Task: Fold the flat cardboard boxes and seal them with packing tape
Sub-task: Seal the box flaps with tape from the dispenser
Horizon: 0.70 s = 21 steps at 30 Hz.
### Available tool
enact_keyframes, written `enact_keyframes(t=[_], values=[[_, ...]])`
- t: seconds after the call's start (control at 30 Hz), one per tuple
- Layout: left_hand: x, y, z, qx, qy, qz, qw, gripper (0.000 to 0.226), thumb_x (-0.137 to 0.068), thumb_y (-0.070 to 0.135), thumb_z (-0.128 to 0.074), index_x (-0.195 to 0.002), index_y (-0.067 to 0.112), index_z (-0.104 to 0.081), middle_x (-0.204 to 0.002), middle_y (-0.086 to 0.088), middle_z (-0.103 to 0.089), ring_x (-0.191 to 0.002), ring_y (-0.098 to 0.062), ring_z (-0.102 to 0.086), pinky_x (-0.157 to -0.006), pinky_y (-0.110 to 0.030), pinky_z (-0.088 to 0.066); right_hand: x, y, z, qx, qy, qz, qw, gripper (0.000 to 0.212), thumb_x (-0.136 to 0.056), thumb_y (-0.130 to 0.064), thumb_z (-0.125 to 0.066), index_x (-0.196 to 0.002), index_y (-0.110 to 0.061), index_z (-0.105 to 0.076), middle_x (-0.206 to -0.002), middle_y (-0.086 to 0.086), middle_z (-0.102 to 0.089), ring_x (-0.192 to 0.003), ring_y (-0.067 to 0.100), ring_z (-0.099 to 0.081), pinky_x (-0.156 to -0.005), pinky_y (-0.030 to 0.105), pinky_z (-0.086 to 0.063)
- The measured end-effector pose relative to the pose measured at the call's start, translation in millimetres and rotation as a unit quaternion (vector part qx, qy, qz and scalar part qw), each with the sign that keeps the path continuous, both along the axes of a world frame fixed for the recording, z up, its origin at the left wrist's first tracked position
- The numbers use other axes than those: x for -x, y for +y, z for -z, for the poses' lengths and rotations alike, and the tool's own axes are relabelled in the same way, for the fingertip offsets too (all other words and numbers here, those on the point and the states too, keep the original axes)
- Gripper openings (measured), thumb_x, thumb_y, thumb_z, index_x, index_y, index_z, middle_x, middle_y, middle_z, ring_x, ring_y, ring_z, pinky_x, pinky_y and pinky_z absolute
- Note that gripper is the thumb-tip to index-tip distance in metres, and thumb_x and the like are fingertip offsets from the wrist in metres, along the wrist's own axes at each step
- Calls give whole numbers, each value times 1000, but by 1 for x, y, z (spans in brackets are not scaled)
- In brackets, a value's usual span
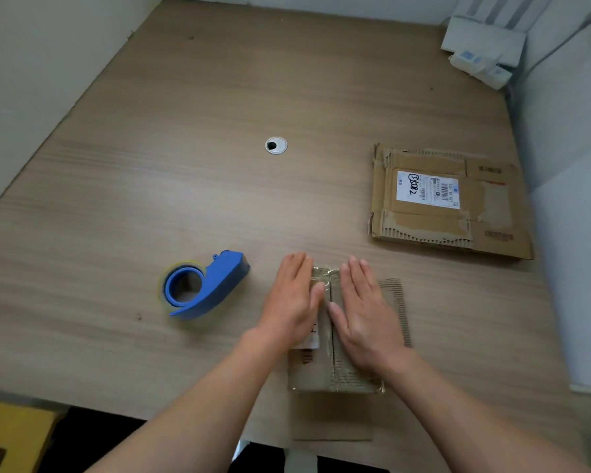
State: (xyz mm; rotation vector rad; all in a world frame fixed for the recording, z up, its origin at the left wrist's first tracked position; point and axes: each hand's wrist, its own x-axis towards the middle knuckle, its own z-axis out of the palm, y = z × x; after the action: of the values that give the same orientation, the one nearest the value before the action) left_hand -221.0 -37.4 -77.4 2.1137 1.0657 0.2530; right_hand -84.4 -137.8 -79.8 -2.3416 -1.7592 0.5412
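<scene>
Both palms are down on the small box [313, 370], right in front of you at the near edge of the desk [185, 165], about six o'clock on the tabletop. Your left hand [292, 298] lies flat on the left flap, fingers straight and close together, thumb reaching in toward the middle seam [332, 365]. Your right hand [364, 308] mirrors it on the right flap, fingers slightly fanned: pressing, not gripping anything. The box's long axis runs six to twelve, straight away from you, and the seam runs along it between your thumbs. There's a shiny glint at the far end and at the near right corner that looks like tape, though I can't tell whether it covers the whole seam. To do this well, I'd say smooth from the seam outward so the flaps meet edge to edge with no gap, and put your weight through the heels of your palms so the top sits level. The tape dispenser [205, 286] lies at nine o'clock from the box, near your left hand, its nose aimed roughly at two o'clock. The other flat box [447, 203], label up, waits at one o'clock, well apart.
</scene>
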Motion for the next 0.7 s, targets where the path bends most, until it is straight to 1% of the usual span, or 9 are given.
enact_keyframes(t=[0.1, 0.17, 0.23, 0.3, 0.37, 0.43, 0.5, 0.57, 0.7], values=[[0, -3, 16, 31, -39, -61, 997, 62, -97, 41, -33, -150, 10, -39, -158, -2, -31, -146, -12, -27, -117, -20, -18, -1, -1, 4, -28, 40, 10, 999, 74, -95, -57, -8, -157, -18, -1, -163, -6, 11, -151, 8, 18, -120, 21, 11], [-5, -4, 15, 53, -64, -108, 991, 58, -96, 40, -34, -145, 13, -48, -152, 2, -39, -140, -8, -35, -113, -21, -27, -4, 0, 4, -72, 90, 38, 993, 72, -97, -52, -17, -158, -15, -23, -165, -3, -14, -153, 12, -2, -121, 19, 5], [-11, -1, 10, 38, -58, -143, 987, 52, -96, 43, -35, -132, 14, -59, -141, 1, -50, -130, -12, -46, -109, -33, -39, -10, 7, 4, -119, 142, 80, 979, 63, -97, -47, -27, -144, -13, -51, -150, 2, -47, -142, 18, -34, -122, 28, -17], [-17, 7, 6, -79, -29, -102, 991, 42, -97, 43, -39, -112, 16, -67, -125, -3, -58, -122, -25, -52, -99, -45, -46, -20, 20, 1, -139, 159, 120, 970, 46, -98, -46, -36, -121, -20, -67, -121, -3, -65, -115, 17, -53, -103, 37, -42], [-21, 15, 7, -164, -6, -13, 986, 37, -96, 44, -42, -103, 19, -69, -115, -5, -62, -116, -31, -55, -91, -45, -48, -29, 31, 2, -126, 160, 128, 971, 29, -99, -42, -45, -103, -26, -69, -100, -8, -66, -97, 16, -55, -83, 35, -45], [-27, 20, 3, -113, 28, 39, 992, 42, -94, 48, -38, -104, 23, -70, -105, -1, -66, -104, -28, -58, -81, -42, -50, -34, 38, 6, -109, 186, 123, 969, 21, -101, -38, -52, -94, -27, -68, -89, -9, -64, -88, 15, -54, -74, 33, -41], [-33, 23, 4, -62, 59, 13, 996, 37, -97, 48, -40, -104, 26, -70, -100, 3, -67, -99, -24, -57, -77, -38, -48, -35, 42, 10, -101, 232, 147, 956, 22, -100, -35, -55, -85, -24, -67, -80, -8, -62, -79, 15, -54, -69, 32, -40], [-37, 24, 7, -74, 75, -35, 994, 29, -99, 42, -47, -96, 24, -70, -97, 4, -67, -97, -22, -55, -74, -34, -45, -35, 43, 12, -105, 283, 189, 934, 26, -98, -33, -59, -78, -19, -67, -72, -6, -63, -72, 13, -56, -64, 33, -42], [-40, 24, 11, -4, 36, -129, 991, 30, -96, 41, -57, -80, 20, -71, -100, 7, -61, -98, -16, -55, -76, -30, -44, -34, 42, 11, -95, 356, 234, 900, 36, -99, -35, -58, -74, -10, -66, -70, 12, -64, -63, 24, -57, -63, 45, -49]])
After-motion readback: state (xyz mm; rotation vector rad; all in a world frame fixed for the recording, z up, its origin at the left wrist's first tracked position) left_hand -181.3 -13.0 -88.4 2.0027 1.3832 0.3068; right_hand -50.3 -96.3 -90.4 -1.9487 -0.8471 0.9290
